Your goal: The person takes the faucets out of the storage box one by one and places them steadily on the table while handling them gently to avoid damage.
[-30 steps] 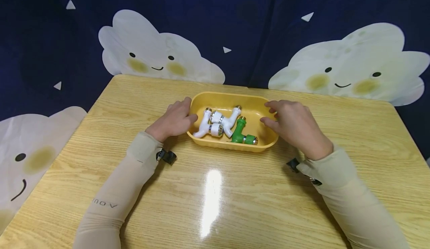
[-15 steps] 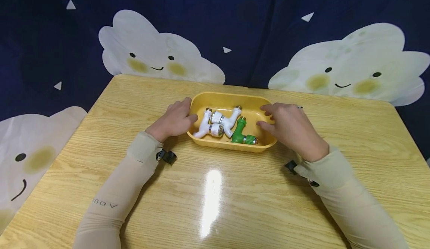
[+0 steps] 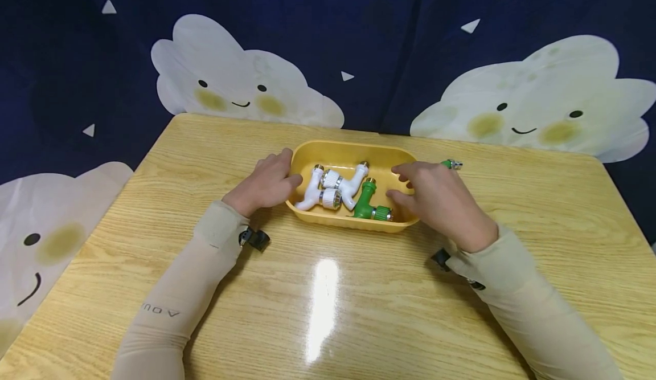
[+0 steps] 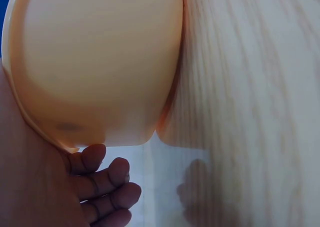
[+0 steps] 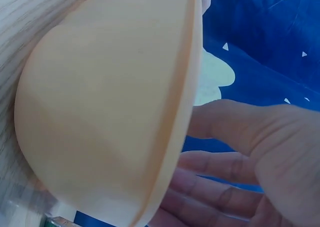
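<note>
A yellow oval plastic tub stands on the table. Inside lie two white plastic taps with ribbed knobs and a green tap, all with brass-coloured threaded ends. At the tub's left end my left hand grips the rim, its thumb over the edge and fingers outside; the left wrist view shows these curled fingers beside the wall. Over the right end hovers my right hand, thumb and fingers apart and loosely bent, nothing between them. In the right wrist view its thumb is near the rim.
Behind my right hand, part of another green tap with a metal end shows on the wooden table. A dark blue curtain printed with smiling clouds hangs along the table's back edge.
My right hand has moved a little left, further over the tub's right end. The green tap behind it has come into view. My left hand, the tub and its taps stay put.
</note>
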A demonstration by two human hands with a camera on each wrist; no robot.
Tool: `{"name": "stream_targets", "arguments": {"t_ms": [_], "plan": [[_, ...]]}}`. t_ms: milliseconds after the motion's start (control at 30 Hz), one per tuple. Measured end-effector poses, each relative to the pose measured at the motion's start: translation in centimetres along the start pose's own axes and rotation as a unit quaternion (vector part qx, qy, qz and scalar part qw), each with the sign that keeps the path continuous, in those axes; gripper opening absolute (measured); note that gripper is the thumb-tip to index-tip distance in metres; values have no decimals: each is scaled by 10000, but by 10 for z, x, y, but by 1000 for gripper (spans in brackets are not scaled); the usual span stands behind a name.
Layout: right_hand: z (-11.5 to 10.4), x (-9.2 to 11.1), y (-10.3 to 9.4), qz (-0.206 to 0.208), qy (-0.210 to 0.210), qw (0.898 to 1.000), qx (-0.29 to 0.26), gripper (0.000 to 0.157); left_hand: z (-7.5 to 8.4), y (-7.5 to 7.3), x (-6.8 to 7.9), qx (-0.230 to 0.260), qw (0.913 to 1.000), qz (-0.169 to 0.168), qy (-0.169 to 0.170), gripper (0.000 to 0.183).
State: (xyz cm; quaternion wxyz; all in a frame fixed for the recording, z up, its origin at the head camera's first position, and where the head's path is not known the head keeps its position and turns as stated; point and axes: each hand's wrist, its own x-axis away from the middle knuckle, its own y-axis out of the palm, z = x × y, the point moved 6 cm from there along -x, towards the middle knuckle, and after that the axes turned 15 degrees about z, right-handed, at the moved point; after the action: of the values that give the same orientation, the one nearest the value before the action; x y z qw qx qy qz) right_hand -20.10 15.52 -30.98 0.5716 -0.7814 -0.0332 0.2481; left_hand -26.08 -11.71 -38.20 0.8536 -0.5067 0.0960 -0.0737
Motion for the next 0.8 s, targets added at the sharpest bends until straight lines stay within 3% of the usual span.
{"name": "stream_targets", "arguments": {"t_ms": [500,800], "plan": [[-8,3,6,124,-585,9982,-11,43,0,-1,0,-18,10000,-2,-23,28],[-11,3,10,-41,-663,9976,-200,44,0,0,0,-17,10000,-18,-9,27]]}}
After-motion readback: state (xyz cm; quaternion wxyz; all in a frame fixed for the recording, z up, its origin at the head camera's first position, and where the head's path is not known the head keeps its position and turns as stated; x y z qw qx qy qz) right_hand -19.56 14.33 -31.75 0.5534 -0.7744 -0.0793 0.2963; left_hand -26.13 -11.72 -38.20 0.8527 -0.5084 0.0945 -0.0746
